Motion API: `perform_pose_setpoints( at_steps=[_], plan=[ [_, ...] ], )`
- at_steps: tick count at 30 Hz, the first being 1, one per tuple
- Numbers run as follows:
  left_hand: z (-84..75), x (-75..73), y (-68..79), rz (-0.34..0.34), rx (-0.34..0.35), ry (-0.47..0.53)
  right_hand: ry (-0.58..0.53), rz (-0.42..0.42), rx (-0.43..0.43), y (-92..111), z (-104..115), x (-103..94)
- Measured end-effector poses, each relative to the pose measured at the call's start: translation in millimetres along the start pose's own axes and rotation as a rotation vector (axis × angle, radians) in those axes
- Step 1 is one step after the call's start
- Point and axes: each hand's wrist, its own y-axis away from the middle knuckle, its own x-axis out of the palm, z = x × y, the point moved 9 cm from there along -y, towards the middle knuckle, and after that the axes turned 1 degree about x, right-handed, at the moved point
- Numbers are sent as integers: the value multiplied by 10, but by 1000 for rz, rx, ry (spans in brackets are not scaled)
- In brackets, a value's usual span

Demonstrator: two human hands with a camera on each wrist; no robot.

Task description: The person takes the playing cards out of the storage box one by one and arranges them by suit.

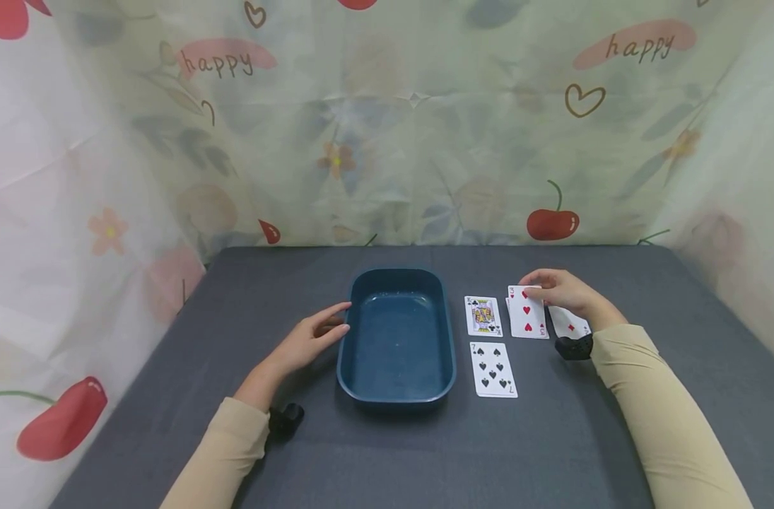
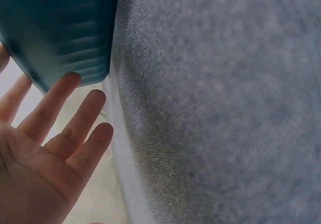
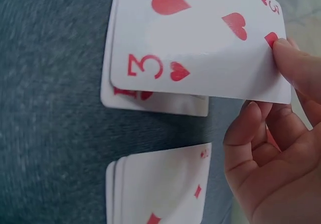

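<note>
My right hand (image 1: 566, 293) pinches the three of hearts (image 3: 200, 43) by its far end, thumb on the face and fingers beneath. That card overlaps another red card (image 3: 155, 103) lying under it on the table. Beside it, partly behind the right hand in the head view, lies a small stack of diamond cards (image 3: 165, 189). At the left long side of a blue rectangular tub (image 1: 396, 396), my left hand (image 1: 300, 343) has its fingertips right at the rim. Its fingers are loosely extended in the left wrist view, with nothing held.
Between the tub and the right hand lie a king of clubs (image 1: 484, 317) and, nearer, a seven of spades (image 1: 493, 370). A grey cloth covers the table (image 1: 399, 459). Behind it hangs a printed curtain (image 1: 412, 162).
</note>
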Motion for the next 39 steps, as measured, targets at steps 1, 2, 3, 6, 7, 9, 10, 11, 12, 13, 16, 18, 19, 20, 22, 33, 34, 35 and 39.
perform_pose_setpoints(
  at_steps=[1,2,3,6,7,9,10,11,12,13,16,18,19,20,22,33,34,35,39],
  plan=[
    [-7,2,3,2,4,-1,2,-5,7,-8,-15,3],
    [-16,2,8,1,7,1,5,-10,14,-14,-31,5],
    [-19,1,13,-1,6,7,6,-15,21,-22,-49,6],
    [-140,-5,72,2,-1,4,14,-29,40,-43,-100,9],
    [-150,-4,76,2,-4,2,19,-33,38,-46,-106,9],
    [-143,-5,76,1,-6,0,33,-46,41,-57,-121,7],
    [-140,-5,74,0,-8,-3,42,-52,40,-62,-126,5],
    [-120,-8,67,-2,-5,-5,49,-59,41,-66,-131,5],
    [-70,-5,46,-5,-6,-5,55,-64,41,-69,-137,6],
    [-17,-2,21,-8,-8,-2,62,-69,43,-72,-143,7],
    [-3,-5,16,-9,-7,-4,74,-83,53,-85,-167,17],
    [3,-6,14,-10,-12,-1,78,-92,57,-95,-177,24],
    [4,-6,14,-10,-14,-1,79,-97,60,-99,-181,26],
    [-1,-6,14,-9,-7,-7,83,-102,57,-102,-179,28],
    [0,-8,15,-12,-15,0,88,-112,54,-110,-175,31],
    [-8,-10,14,-4,-12,4,150,-120,35,-170,-178,78],
    [-10,-9,13,-2,-11,5,147,-116,37,-172,-178,84],
    [-5,-9,12,-2,-18,11,144,-112,41,-173,-182,89],
    [-3,-9,8,0,-12,5,131,-104,42,-169,-174,99]
  ],
)
